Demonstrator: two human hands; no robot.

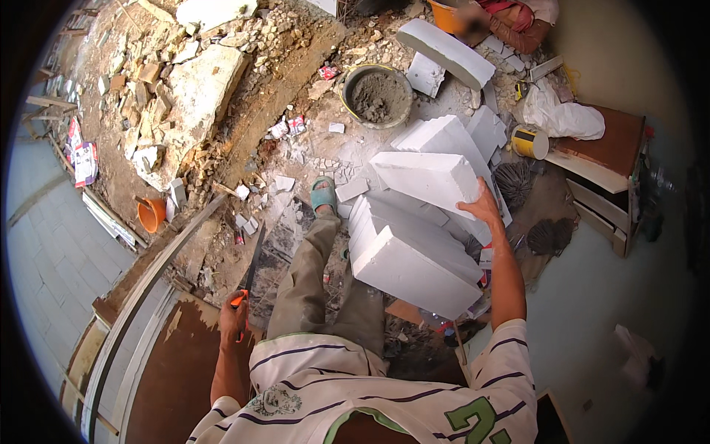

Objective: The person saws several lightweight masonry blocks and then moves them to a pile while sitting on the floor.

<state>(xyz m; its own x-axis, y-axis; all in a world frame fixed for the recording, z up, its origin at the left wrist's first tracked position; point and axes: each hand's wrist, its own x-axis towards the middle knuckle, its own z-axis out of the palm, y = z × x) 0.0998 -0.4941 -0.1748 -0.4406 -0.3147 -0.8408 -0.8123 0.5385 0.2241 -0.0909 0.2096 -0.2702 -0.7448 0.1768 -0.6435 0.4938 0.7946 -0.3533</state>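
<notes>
A: What is listed round about?
B: White blocks [414, 270], stacked, right of the legs [302, 281]; the way ahead is partly obstructed by them. Bucket [379, 125] of grey mix [377, 95], set beyond. Rubble [211, 85], heaped, upper left. Tin [530, 143], yellow-banded, placed right of the stack.
A: Labels?
B: Packets [296, 124], red-and-white, printed; wording cannot be read. Shirt [318, 377], marked with a green numeral [484, 414].
A: Hands?
B: Left hand [232, 318]: lowered; the orange-handled saw [254, 263] is clasped, blade pointed forward. Right hand [482, 203]: arm extended; the top block [425, 177], over the stack, is grasped by its right end.
</notes>
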